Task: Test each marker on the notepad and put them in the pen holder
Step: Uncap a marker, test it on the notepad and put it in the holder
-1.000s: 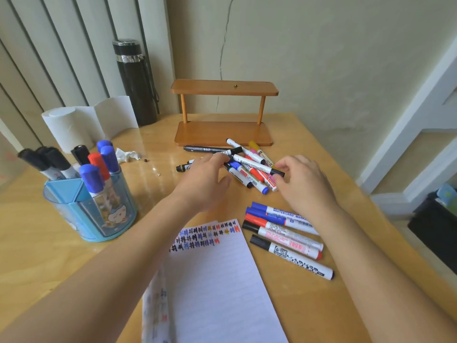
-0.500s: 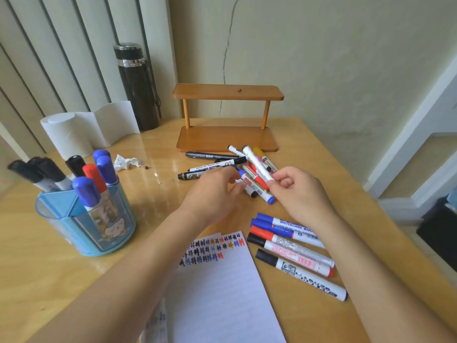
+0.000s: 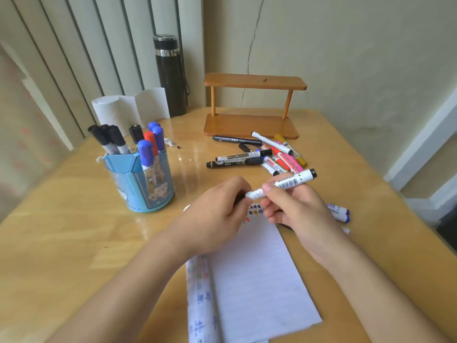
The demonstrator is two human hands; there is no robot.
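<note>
White marker (image 3: 284, 184) over notepad (image 3: 259, 280), right hand (image 3: 301, 214) fingers pinching its barrel, left hand (image 3: 212, 219) fingers gripping its end

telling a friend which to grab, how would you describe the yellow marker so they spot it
Find the shelf at the back of the table. A pile of markers lies before it. The yellow marker is at the pile's right edge, beside a pink marker, the only yellow there.
</note>
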